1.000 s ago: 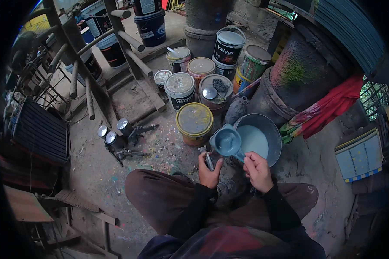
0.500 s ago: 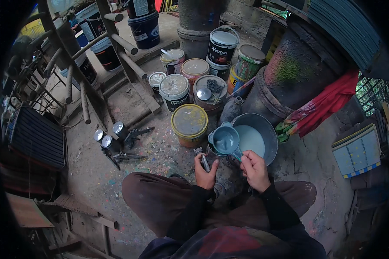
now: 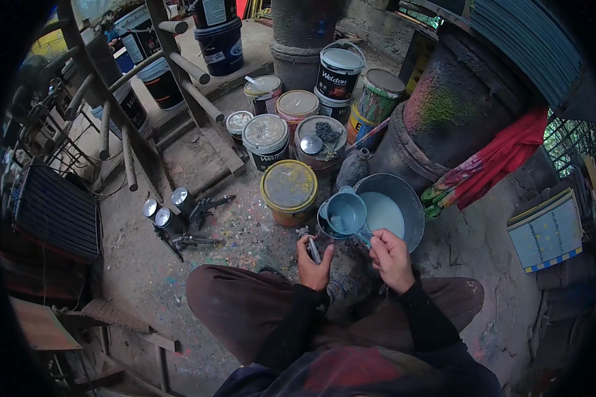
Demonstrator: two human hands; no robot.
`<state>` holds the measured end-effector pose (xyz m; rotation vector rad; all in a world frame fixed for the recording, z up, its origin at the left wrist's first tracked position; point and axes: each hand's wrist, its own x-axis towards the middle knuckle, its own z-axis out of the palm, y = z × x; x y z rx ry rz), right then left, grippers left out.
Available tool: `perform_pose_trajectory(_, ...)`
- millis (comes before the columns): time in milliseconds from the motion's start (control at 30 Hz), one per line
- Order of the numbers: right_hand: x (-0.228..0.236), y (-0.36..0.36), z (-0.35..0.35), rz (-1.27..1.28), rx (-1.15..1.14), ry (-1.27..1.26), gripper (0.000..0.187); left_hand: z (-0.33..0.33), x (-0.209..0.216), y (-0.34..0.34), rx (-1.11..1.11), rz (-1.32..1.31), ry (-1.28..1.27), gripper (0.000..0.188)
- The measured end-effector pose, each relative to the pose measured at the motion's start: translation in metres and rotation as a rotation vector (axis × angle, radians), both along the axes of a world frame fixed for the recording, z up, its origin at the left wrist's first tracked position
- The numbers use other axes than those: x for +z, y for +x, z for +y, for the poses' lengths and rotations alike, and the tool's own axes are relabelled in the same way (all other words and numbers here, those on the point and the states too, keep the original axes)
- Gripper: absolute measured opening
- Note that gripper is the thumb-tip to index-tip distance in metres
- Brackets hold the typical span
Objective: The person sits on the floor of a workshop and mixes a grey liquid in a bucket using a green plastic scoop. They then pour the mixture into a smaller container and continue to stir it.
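My left hand (image 3: 313, 270) is closed around a metal spray gun (image 3: 314, 250) whose open cup (image 3: 324, 233) points up. My right hand (image 3: 392, 259) grips the handle of a blue-green plastic dipper (image 3: 346, 210). The dipper is over the spray gun's cup and hides most of its mouth; whether liquid is flowing cannot be seen. Just behind my right hand a grey bucket (image 3: 414, 218) holds pale, milky liquid (image 3: 382, 215). On the floor to the left lie several other spray guns (image 3: 205, 209) with silver-lidded cups.
A yellow-rimmed paint can (image 3: 289, 188) stands ahead of my left hand, with several more paint buckets (image 3: 266, 135) behind it. A dark bottle (image 3: 355, 168) stands by the grey bucket. Farther right are a large drum (image 3: 444, 106) and a red cloth (image 3: 503, 155). A ladder-like frame (image 3: 172, 59) rises at the left.
The dipper tilts slightly differently over the cup, and less liquid shows inside it. Both hands stay almost in place with the same grips.
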<state>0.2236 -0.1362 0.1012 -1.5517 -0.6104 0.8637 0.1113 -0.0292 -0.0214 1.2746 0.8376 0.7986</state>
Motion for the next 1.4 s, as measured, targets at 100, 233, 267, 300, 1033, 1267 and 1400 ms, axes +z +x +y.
perform_pose_trajectory(100, 0.000, 0.000, 0.000, 0.042, 0.003, 0.013, 0.012, -0.001, 0.001, 0.000, -0.007, -0.001, -0.010, 0.045)
perform_pose_trajectory(233, -0.003, 0.001, -0.001, 0.007, 0.024, 0.011, 0.012, 0.000, 0.002, 0.001, -0.007, 0.004, -0.020, 0.045)
perform_pose_trajectory(267, -0.004, 0.001, -0.001, -0.012, 0.054, 0.004, 0.012, 0.000, 0.001, 0.000, -0.006, 0.003, -0.022, 0.045)
perform_pose_trajectory(300, -0.003, 0.000, 0.000, 0.041, 0.027, 0.017, 0.012, 0.000, 0.001, 0.000, -0.004, 0.003, -0.024, 0.045)
perform_pose_trajectory(1033, -0.005, -0.003, 0.003, 0.118, -0.031, -0.001, 0.011, 0.000, -0.005, 0.001, 0.002, 0.011, 0.071, 0.042)
perform_pose_trajectory(1267, -0.005, -0.005, 0.001, 0.163, -0.028, 0.057, 0.011, 0.001, -0.014, 0.001, 0.014, 0.034, 0.159, 0.041)
perform_pose_trajectory(1400, -0.010, -0.003, 0.001, 0.103, 0.025, 0.034, 0.010, 0.002, -0.018, 0.002, 0.012, 0.039, 0.178, 0.041)
